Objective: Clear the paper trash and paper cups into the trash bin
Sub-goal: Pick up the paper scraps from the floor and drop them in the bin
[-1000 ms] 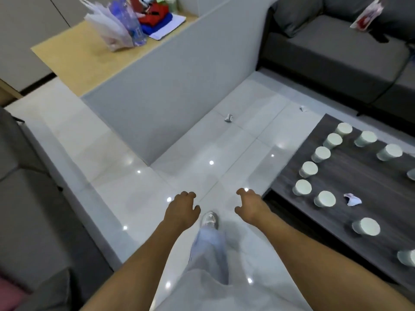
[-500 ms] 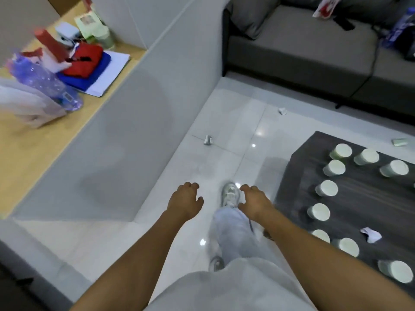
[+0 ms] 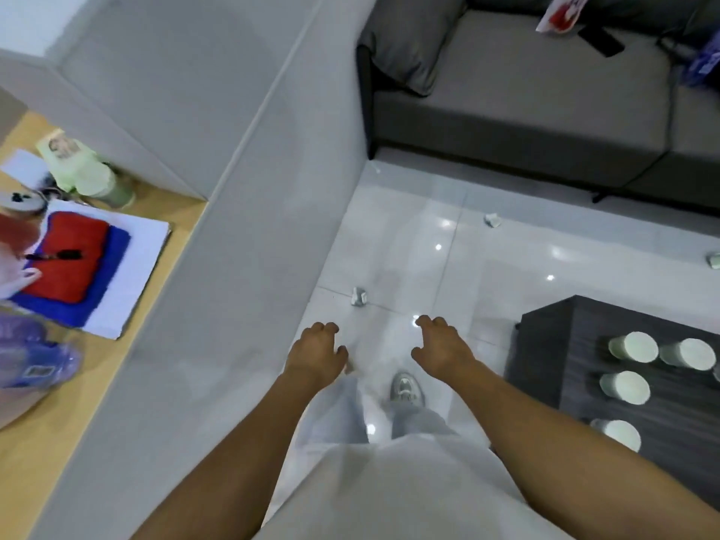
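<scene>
Compared with the earlier frame, your view has advanced toward the sofa (image 3: 545,91): the dark worktop (image 3: 553,344) now sits at the right edge of the frame, and the crumpled paper scrap (image 3: 359,297) on the floor lies just above your hands. Your left hand (image 3: 316,352) hangs at lower centre, palm down, fingers loosely curled and slightly apart, holding nothing. Your right hand (image 3: 442,346) hangs beside it in the same posture, fingers loosely curled and apart, also holding nothing. Both hands are above the white tiled floor (image 3: 409,235), apart from each other and from every item.

Locate the task items as follows:
- Four upturned paper cups (image 3: 633,347) stand on the worktop at the right edge of the frame.
- A second paper scrap (image 3: 492,219) lies on the floor at centre right, near the sofa base.
- A third paper scrap (image 3: 715,260) lies on the floor at the far right edge.

A shoe (image 3: 406,387) shows below your right hand. At the left of the frame, a wooden shelf (image 3: 46,442) behind a grey partition (image 3: 233,267) carries a red and blue cloth stack (image 3: 70,263) and a blurred plastic bottle (image 3: 35,356).
</scene>
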Action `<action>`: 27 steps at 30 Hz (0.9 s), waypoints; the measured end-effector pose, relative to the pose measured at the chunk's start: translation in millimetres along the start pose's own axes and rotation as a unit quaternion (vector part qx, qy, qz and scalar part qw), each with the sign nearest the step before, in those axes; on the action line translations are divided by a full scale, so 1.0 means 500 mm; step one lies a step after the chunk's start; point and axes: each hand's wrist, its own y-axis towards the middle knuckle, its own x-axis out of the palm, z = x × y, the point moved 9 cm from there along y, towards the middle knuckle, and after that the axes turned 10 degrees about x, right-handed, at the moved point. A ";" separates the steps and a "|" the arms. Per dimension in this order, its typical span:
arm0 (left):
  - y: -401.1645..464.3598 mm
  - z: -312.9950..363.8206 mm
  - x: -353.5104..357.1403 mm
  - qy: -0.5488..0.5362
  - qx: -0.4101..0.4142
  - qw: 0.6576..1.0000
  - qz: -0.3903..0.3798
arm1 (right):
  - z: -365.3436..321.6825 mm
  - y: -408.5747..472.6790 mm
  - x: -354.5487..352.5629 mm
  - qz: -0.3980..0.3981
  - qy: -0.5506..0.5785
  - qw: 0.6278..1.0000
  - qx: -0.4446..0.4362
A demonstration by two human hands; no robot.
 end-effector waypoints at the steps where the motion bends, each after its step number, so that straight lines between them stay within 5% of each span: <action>1: 0.028 -0.006 -0.016 0.001 0.002 1.000 -0.007 | -0.013 0.020 -0.013 -0.003 0.004 1.000 0.007; 17: 0.524 -0.085 -0.218 0.080 0.120 0.981 -0.128 | -0.198 0.346 -0.129 -0.005 0.147 0.980 0.132; 27: 0.799 -0.178 -0.036 0.018 0.058 0.985 -0.164 | -0.230 0.685 0.007 -0.046 0.127 0.986 0.098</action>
